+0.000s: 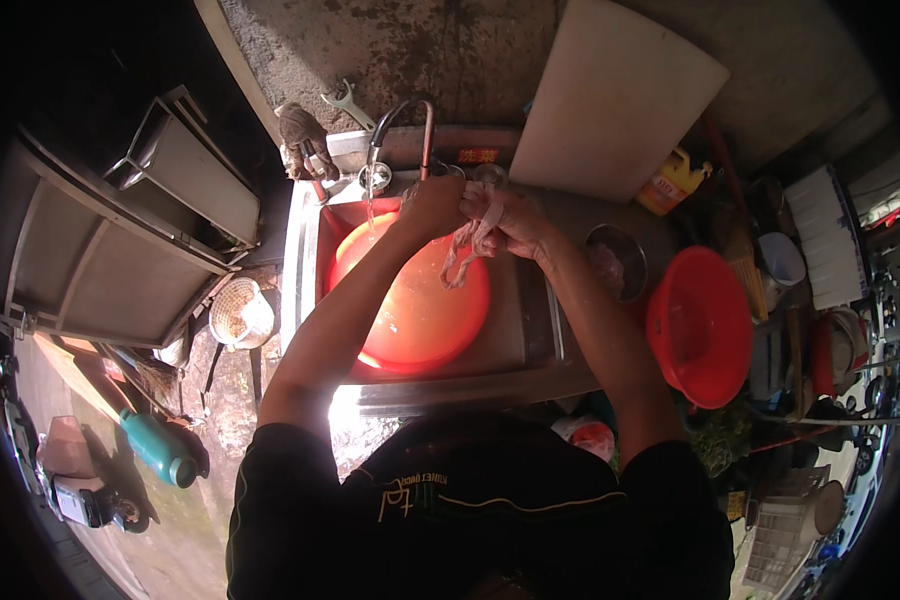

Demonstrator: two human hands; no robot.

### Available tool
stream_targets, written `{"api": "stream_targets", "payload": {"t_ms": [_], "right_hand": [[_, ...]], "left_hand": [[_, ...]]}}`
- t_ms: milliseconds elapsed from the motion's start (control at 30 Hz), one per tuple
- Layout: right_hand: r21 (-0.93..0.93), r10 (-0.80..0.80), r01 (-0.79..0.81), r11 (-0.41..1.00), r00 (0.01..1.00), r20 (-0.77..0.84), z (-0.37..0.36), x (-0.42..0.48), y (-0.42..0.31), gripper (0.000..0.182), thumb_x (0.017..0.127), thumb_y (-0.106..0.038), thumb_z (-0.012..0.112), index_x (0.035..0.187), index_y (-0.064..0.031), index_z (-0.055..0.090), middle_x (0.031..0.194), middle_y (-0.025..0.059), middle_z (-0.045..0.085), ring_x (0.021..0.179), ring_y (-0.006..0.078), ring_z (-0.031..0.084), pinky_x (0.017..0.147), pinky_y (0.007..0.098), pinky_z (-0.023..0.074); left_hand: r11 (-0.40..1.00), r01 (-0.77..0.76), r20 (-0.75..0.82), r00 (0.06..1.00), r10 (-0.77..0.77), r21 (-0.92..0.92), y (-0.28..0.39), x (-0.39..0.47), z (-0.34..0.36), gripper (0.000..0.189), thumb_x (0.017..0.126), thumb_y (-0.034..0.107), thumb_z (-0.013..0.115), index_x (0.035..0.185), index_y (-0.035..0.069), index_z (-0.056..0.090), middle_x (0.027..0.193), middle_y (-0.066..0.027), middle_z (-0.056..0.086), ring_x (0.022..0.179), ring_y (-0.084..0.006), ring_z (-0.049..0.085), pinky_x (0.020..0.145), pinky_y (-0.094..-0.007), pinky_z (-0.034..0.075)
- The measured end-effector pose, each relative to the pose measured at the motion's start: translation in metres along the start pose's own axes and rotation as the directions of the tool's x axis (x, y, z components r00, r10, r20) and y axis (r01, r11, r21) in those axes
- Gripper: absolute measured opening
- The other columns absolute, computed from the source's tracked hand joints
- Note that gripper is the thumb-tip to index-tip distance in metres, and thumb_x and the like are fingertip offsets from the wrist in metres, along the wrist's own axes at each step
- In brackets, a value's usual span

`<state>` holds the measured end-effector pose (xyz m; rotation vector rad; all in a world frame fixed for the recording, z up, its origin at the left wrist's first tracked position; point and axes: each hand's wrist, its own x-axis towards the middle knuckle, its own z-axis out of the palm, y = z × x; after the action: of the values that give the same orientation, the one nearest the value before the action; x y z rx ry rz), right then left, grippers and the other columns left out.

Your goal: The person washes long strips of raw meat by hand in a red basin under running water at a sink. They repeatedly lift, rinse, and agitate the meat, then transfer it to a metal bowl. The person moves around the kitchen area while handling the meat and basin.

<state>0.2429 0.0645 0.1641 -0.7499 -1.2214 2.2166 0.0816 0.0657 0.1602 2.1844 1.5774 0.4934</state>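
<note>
My right hand (523,225) grips a limp, wet, pale pink strand (456,264) that looks like raw meat or offal. Its lower end dangles in loops over a red plastic basin (409,363) in the sink. My left hand (441,202) is closed in a fist against the strand's upper part, its fingers partly hidden. Clear water (370,195) runs from a curved metal faucet (406,103) into the left side of the basin, which holds liquid. To the right of my right forearm, a metal bowl (636,262) contains something pinkish.
A large white cutting board (619,97) leans behind the sink (450,391). Right of it stands a yellow jug (673,184). Another red basin (701,326) sits at the right. At the back left is an open-end wrench (351,105). A white basket (241,315) stands left of the sink.
</note>
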Motion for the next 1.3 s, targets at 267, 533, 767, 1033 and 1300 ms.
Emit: {"api": "stream_targets", "payload": {"t_ms": [267, 533, 767, 1033, 1300], "right_hand": [[-0.256, -0.062, 0.035, 0.966, 0.993, -0.099, 0.012, -0.008, -0.013, 0.019, 0.087, -0.021, 0.054, 0.085, -0.0016, 0.054, 0.057, 0.0045, 0.052, 0.037, 0.0075, 0.042, 0.032, 0.0189, 0.0306], [-0.459, -0.176, 0.04, 0.888, 0.95, -0.259, 0.002, -0.086, -0.104, 0.021, 0.085, -0.018, 0.053, 0.072, -0.0016, 0.055, 0.054, 0.0049, 0.051, 0.04, 0.0081, 0.044, 0.034, 0.0212, 0.0282], [-0.743, -0.159, -0.204, 0.637, 0.909, -0.386, -0.008, -0.158, -0.178, 0.02, 0.08, -0.021, 0.055, 0.074, -0.0027, 0.056, 0.056, 0.0031, 0.051, 0.044, 0.009, 0.046, 0.039, 0.0218, 0.0323], [-0.848, -0.034, -0.495, 0.19, 0.86, -0.51, -0.124, -0.177, -0.123, 0.025, 0.076, -0.015, 0.057, 0.097, -0.0029, 0.057, 0.082, 0.0074, 0.061, 0.063, 0.0162, 0.057, 0.049, 0.0259, 0.0443], [-0.857, -0.118, -0.509, 0.085, 0.849, -0.516, -0.16, -0.145, -0.065, 0.027, 0.08, -0.016, 0.058, 0.106, -0.0057, 0.056, 0.101, 0.0093, 0.061, 0.095, 0.0215, 0.057, 0.081, 0.0313, 0.0443]], "left_hand": [[0.995, 0.088, -0.129, 0.987, -0.093, -0.044, -0.013, -0.009, 0.026, 0.027, 0.077, 0.024, 0.055, 0.099, 0.009, 0.056, 0.082, -0.0215, 0.062, 0.081, -0.0392, 0.059, 0.069, -0.0475, 0.047], [0.984, 0.175, 0.038, 0.984, -0.175, -0.014, -0.06, -0.019, 0.097, 0.047, 0.092, 0.037, 0.03, 0.082, 0.002, 0.06, 0.078, -0.021, 0.062, 0.076, -0.0394, 0.059, 0.074, -0.0508, 0.044], [0.973, 0.231, 0.208, 0.951, -0.23, 0.017, -0.092, -0.044, 0.13, 0.045, 0.09, 0.039, 0.034, 0.087, 0.001, 0.059, 0.086, -0.0205, 0.062, 0.085, -0.0371, 0.059, 0.078, -0.046, 0.045], [0.929, 0.366, 0.347, 0.866, -0.361, 0.054, -0.137, -0.077, 0.145, 0.038, 0.084, 0.038, 0.046, 0.092, 0.003, 0.059, 0.09, -0.0183, 0.062, 0.087, -0.0341, 0.059, 0.08, -0.0409, 0.046], [0.93, 0.366, 0.28, 0.897, -0.343, -0.033, -0.187, -0.11, 0.15, 0.034, 0.081, 0.029, 0.05, 0.087, -0.002, 0.06, 0.096, -0.0218, 0.059, 0.093, -0.0339, 0.056, 0.083, -0.0379, 0.044]]}}
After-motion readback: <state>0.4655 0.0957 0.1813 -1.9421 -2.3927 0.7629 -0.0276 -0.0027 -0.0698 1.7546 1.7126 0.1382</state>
